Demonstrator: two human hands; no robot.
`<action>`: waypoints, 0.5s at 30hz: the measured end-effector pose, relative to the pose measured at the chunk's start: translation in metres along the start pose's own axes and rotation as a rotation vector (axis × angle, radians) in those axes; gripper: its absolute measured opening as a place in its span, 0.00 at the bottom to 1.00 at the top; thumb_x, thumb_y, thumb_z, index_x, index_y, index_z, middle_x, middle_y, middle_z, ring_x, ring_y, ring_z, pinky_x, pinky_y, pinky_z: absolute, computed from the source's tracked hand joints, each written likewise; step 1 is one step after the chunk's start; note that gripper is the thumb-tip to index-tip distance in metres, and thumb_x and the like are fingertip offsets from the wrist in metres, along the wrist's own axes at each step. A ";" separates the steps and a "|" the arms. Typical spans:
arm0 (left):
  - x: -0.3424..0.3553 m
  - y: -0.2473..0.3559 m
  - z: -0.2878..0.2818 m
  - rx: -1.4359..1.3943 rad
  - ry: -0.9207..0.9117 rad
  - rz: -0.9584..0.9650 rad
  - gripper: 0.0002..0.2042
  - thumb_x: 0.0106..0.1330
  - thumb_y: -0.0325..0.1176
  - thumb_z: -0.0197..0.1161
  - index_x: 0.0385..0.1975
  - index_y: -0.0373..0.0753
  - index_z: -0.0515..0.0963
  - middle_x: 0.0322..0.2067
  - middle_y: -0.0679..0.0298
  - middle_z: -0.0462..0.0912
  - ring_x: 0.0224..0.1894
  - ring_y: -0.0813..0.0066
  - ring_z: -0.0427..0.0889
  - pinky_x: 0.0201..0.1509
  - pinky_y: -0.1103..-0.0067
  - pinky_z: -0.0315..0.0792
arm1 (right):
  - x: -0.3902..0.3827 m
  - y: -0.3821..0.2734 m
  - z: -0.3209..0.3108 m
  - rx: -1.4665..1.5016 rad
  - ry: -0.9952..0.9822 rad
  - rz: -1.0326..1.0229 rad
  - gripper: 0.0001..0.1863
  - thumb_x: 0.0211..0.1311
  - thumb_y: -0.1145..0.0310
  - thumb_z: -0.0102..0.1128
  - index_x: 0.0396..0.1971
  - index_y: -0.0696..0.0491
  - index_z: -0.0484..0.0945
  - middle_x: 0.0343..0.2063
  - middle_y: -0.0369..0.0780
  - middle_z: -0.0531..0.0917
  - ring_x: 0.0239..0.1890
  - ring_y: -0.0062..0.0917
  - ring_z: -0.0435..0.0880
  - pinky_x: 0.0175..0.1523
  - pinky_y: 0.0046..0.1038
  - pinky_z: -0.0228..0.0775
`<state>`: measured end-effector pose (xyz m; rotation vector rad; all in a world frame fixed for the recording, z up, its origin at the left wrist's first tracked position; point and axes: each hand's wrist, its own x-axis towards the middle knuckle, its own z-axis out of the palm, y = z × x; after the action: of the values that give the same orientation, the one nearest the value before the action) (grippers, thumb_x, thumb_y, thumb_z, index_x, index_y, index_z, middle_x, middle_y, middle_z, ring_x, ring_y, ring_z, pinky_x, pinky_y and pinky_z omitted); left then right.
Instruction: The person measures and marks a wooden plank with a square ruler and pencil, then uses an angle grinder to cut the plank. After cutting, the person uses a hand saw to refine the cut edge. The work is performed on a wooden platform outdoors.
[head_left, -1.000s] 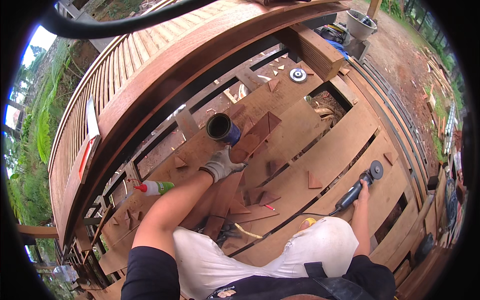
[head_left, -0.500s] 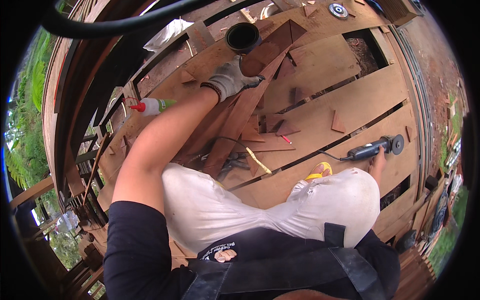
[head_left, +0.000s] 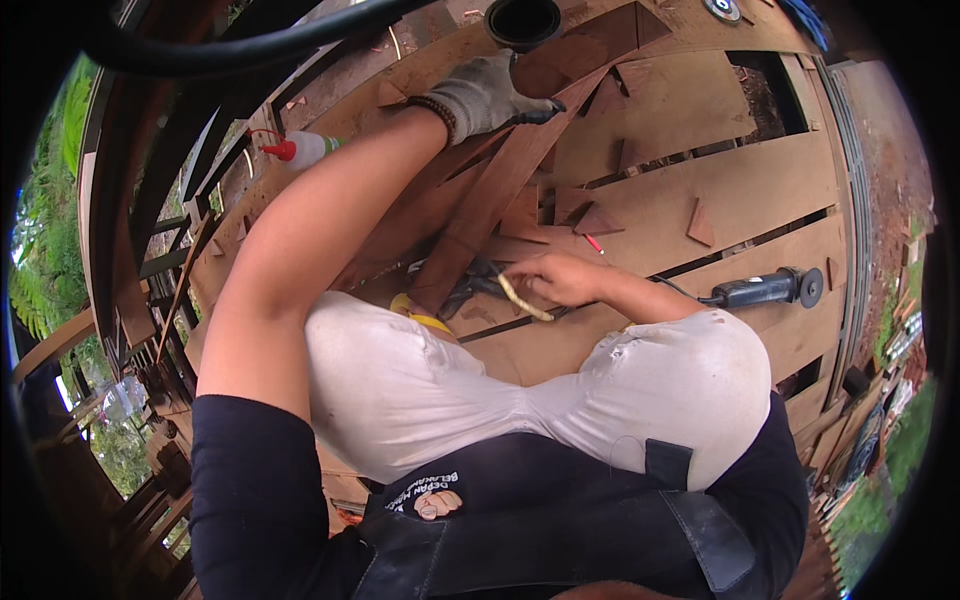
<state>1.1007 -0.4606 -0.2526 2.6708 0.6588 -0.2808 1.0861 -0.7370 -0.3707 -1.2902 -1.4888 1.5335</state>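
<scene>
My left hand (head_left: 482, 98), in a grey work glove with dark fingertips, is closed on a long reddish-brown wooden board (head_left: 497, 195). The thumb lies on the board's face; most fingers are hidden. My bare right hand (head_left: 552, 278) hovers low over the planks, its fingers loosely stretched toward a yellow-wrapped piece on a dark cord (head_left: 527, 302). I see nothing held in it. A dark crumpled item (head_left: 470, 290) lies just left of those fingers. To the right, an angle grinder (head_left: 757, 290) with a dark disc rests on the planks.
Triangular wood offcuts (head_left: 700, 222) and a red marker (head_left: 594, 243) are scattered about. A dark open can (head_left: 522, 22) stands beyond my left hand, and a red-capped bottle (head_left: 305, 149) is beside my left forearm. Long gaps (head_left: 740, 245) separate the planks.
My right hand has let go of the grinder and moved left toward the yellow-wrapped piece. The grinder stays lying on the planks. My left hand keeps hold of the board; the view has shifted.
</scene>
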 end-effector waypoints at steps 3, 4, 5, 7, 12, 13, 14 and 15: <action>-0.012 -0.001 -0.016 -0.027 -0.080 -0.058 0.55 0.50 0.70 0.69 0.68 0.29 0.64 0.60 0.39 0.76 0.63 0.44 0.77 0.68 0.64 0.70 | 0.018 0.009 -0.031 -0.537 -0.040 -0.038 0.28 0.59 0.68 0.64 0.62 0.51 0.75 0.59 0.43 0.80 0.58 0.37 0.80 0.62 0.37 0.73; -0.022 -0.004 -0.022 -0.003 -0.103 -0.093 0.52 0.52 0.68 0.69 0.67 0.30 0.65 0.58 0.39 0.77 0.62 0.44 0.77 0.68 0.65 0.70 | 0.034 -0.007 -0.049 -0.680 0.069 0.020 0.30 0.58 0.67 0.66 0.63 0.50 0.75 0.62 0.42 0.77 0.61 0.35 0.77 0.65 0.38 0.71; -0.029 -0.011 -0.026 0.013 -0.104 -0.144 0.53 0.52 0.68 0.70 0.67 0.29 0.65 0.59 0.39 0.77 0.63 0.44 0.76 0.68 0.65 0.70 | 0.048 -0.018 -0.062 -0.817 0.179 0.083 0.32 0.57 0.65 0.67 0.64 0.48 0.75 0.65 0.40 0.75 0.65 0.34 0.75 0.68 0.39 0.68; -0.035 -0.017 -0.024 0.023 -0.109 -0.211 0.53 0.52 0.67 0.70 0.68 0.29 0.63 0.61 0.38 0.75 0.64 0.44 0.75 0.69 0.65 0.69 | 0.059 -0.009 -0.076 -1.100 0.248 -0.072 0.36 0.54 0.63 0.69 0.66 0.44 0.72 0.68 0.37 0.70 0.69 0.33 0.69 0.74 0.43 0.59; -0.037 -0.014 -0.018 -0.007 -0.092 -0.163 0.55 0.51 0.65 0.73 0.70 0.28 0.61 0.64 0.37 0.72 0.67 0.45 0.72 0.69 0.64 0.68 | 0.082 0.014 -0.097 -1.273 0.207 -0.158 0.36 0.56 0.62 0.67 0.68 0.37 0.69 0.66 0.33 0.70 0.73 0.35 0.61 0.80 0.51 0.40; -0.035 -0.012 -0.015 -0.016 -0.104 -0.151 0.55 0.50 0.64 0.74 0.70 0.27 0.61 0.64 0.37 0.71 0.67 0.45 0.72 0.69 0.64 0.68 | 0.084 0.015 -0.104 -1.292 0.186 -0.141 0.33 0.57 0.62 0.65 0.66 0.37 0.71 0.65 0.32 0.71 0.73 0.33 0.61 0.81 0.50 0.40; -0.034 -0.012 -0.011 -0.022 -0.106 -0.143 0.55 0.50 0.64 0.74 0.69 0.27 0.62 0.64 0.37 0.71 0.67 0.45 0.72 0.69 0.64 0.68 | 0.082 0.014 -0.107 -1.301 0.162 -0.129 0.30 0.59 0.62 0.63 0.65 0.36 0.74 0.64 0.32 0.73 0.73 0.32 0.61 0.81 0.50 0.39; -0.035 -0.016 -0.009 -0.021 -0.109 -0.147 0.54 0.50 0.63 0.75 0.69 0.27 0.62 0.64 0.37 0.72 0.67 0.45 0.73 0.69 0.64 0.68 | 0.080 0.003 -0.112 -1.281 0.128 -0.121 0.29 0.59 0.62 0.63 0.64 0.36 0.74 0.63 0.32 0.73 0.73 0.32 0.61 0.81 0.50 0.39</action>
<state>1.0634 -0.4584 -0.2399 2.5697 0.8199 -0.4525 1.1651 -0.6243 -0.3775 -1.8018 -2.4955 0.2486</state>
